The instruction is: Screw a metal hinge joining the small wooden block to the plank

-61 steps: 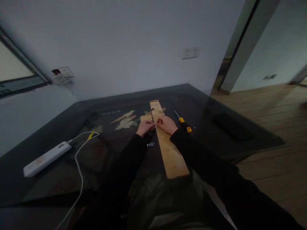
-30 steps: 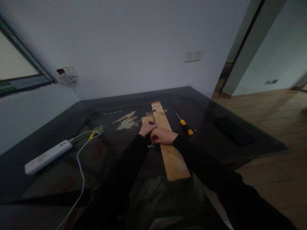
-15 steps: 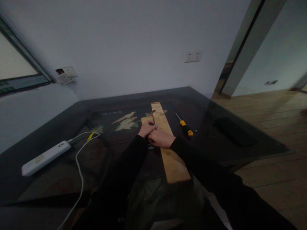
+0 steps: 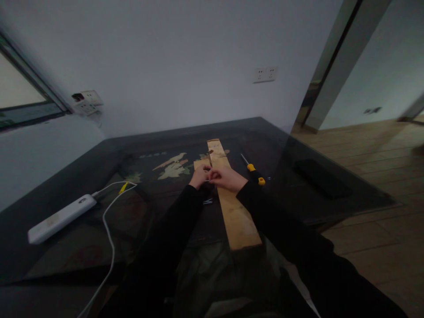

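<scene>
My left hand (image 4: pixel 199 176) rests by a short wooden block (image 4: pixel 201 164), its fingers closed and meeting those of my right hand. My right hand (image 4: pixel 228 178) lies over a long wooden board (image 4: pixel 236 221), thumb and fingers pinched together. A thin pale sliver shows at the fingertips between the two hands; it is too small to name. Several thin metal pieces, like screws (image 4: pixel 207 202), lie on the dark tabletop just below the hands. Right of the board lies a screwdriver (image 4: pixel 255 173) with a yellow and black handle. The fingers hide where block and board meet.
A white power strip (image 4: pixel 61 218) with a white cable (image 4: pixel 111 238) lies on the left of the dark table (image 4: pixel 159 141). On the right is a black flat object (image 4: pixel 321 179). Small metal bits (image 4: pixel 269 178) lie beside the screwdriver. A wall stands behind.
My right hand has lifted and turned, moving slightly up, its fingers now pinched against the left fingertips. More of the metal pieces below shows. The view has shifted slightly.
</scene>
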Demonstrator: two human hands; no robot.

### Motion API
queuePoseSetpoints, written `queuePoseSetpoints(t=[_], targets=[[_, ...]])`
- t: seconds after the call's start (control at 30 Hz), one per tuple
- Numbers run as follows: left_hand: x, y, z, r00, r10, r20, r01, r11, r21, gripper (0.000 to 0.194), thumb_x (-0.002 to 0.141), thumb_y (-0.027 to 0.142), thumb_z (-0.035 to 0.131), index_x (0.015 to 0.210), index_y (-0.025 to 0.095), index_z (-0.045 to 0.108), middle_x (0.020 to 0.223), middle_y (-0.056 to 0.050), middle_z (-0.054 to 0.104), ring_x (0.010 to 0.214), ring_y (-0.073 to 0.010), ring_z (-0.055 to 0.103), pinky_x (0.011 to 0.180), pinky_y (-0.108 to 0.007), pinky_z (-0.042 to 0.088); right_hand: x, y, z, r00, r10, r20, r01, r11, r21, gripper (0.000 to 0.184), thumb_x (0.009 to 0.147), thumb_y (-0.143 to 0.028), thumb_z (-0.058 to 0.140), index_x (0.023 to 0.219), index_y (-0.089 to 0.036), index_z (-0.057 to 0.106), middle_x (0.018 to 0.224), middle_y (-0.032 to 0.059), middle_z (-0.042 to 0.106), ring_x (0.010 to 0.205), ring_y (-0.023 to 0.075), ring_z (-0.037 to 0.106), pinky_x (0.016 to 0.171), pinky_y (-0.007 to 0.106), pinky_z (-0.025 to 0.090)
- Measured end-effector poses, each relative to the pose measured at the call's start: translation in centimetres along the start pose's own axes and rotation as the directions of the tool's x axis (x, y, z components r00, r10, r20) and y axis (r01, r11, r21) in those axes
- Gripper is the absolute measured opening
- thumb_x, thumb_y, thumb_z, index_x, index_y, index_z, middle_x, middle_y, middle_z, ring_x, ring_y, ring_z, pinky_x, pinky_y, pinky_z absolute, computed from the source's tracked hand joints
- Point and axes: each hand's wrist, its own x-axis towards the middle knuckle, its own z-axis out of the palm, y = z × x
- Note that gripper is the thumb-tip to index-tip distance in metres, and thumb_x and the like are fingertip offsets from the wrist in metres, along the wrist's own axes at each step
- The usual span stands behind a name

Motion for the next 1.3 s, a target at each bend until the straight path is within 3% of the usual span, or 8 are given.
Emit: queuePoseSetpoints(t=[0.1, 0.23, 0.47, 0.63, 0.83, 1.03, 1.3], targets=[[-0.3, 0.2, 0.2, 1.0, 0.003, -0.004, -0.003, 1.0, 0.031, 0.029, 0.063, 0.009, 0.078, 0.084, 0.013, 0.059, 0.057, 0.004, 0.061, 0.052, -0.0111, 0.057, 0.056, -0.022, 0.045, 0.5, 1.1, -0.6, 0.981, 0.109, -0.161, -0.067, 0.966, 0.249, 0.01, 0.077, -0.014, 0.068, 0.077, -0.016, 0.058, 0.064, -0.0017, 0.065, 0.059, 0.0116, 0.064, 0.06, 0.023, 0.049], [-0.7, 0.5, 0.5, 0.998, -0.04, -0.046, 0.043, 0.997, 0.065, 0.025, 0.07, 0.018, 0.078, 0.084, 0.014, 0.058, 0.054, 0.004, 0.059, 0.046, -0.0101, 0.054, 0.051, -0.021, 0.042, 1.4, 2.6, -1.5, 0.891, 0.229, -0.391, -0.074, 0.925, 0.373, 0.013, 0.072, -0.009, 0.069, 0.079, -0.015, 0.059, 0.062, -0.0012, 0.066, 0.057, 0.0119, 0.065, 0.057, 0.022, 0.05], [-0.7, 1.1, 0.6, 0.997, -0.061, -0.038, 0.063, 0.996, 0.068, 0.018, 0.075, 0.019, 0.074, 0.079, 0.013, 0.058, 0.054, 0.003, 0.06, 0.045, -0.0091, 0.054, 0.05, -0.02, 0.043, 2.1, 3.8, -2.4, 0.843, 0.304, -0.444, -0.012, 0.836, 0.549, 0.011, 0.068, -0.012, 0.072, 0.075, -0.012, 0.063, 0.064, 0.0019, 0.068, 0.057, 0.0109, 0.066, 0.059, 0.022, 0.052], [-0.7, 0.9, 0.5, 0.998, -0.06, -0.024, 0.061, 0.997, 0.041, 0.016, 0.075, 0.012, 0.072, 0.076, 0.013, 0.056, 0.055, 0.003, 0.061, 0.044, -0.0072, 0.053, 0.048, -0.019, 0.043, 3.3, 4.4, -3.0, 0.838, 0.31, -0.449, 0.023, 0.802, 0.597, 0.015, 0.064, -0.016, 0.077, 0.074, -0.012, 0.067, 0.065, 0.0033, 0.069, 0.058, 0.0116, 0.065, 0.062, 0.024, 0.053], [-0.6, 0.8, 0.5, 0.997, -0.072, -0.023, 0.073, 0.996, 0.056, 0.018, 0.074, 0.011, 0.072, 0.076, 0.014, 0.054, 0.054, 0.003, 0.061, 0.045, -0.008, 0.054, 0.048, -0.019, 0.043, 4.7, 5.3, -2.0, 0.804, 0.279, -0.525, -0.017, 0.893, 0.449, 0.005, 0.069, -0.008, 0.069, 0.072, -0.012, 0.069, 0.068, 0.004, 0.07, 0.058, 0.0105, 0.063, 0.062, 0.024, 0.052], [-0.7, 1.0, 0.5, 0.997, -0.075, -0.026, 0.077, 0.994, 0.081, 0.018, 0.074, 0.01, 0.071, 0.077, 0.014, 0.055, 0.05, 0.004, 0.059, 0.044, -0.0084, 0.054, 0.048, -0.019, 0.043, 4.2, 5.3, -0.9, 0.845, 0.171, -0.506, -0.093, 0.98, 0.177, 0.016, 0.072, -0.006, 0.065, 0.085, -0.01, 0.073, 0.083, 0.0085, 0.074, 0.069, 0.0136, 0.066, 0.07, 0.027, 0.053], [-1.3, 1.6, 0.7, 0.997, -0.075, -0.03, 0.077, 0.995, 0.066, 0.021, 0.072, 0.009, 0.074, 0.078, 0.014, 0.055, 0.051, 0.004, 0.059, 0.044, -0.0087, 0.054, 0.048, -0.019, 0.042, 3.9, 5.7, -0.5, 0.876, 0.031, -0.481, -0.093, 0.99, -0.106, 0.017, 0.073, -0.007, 0.066, 0.088, -0.014, 0.073, 0.085, 0.0057, 0.074, 0.076, 0.0141, 0.066, 0.075, 0.025, 0.05]])
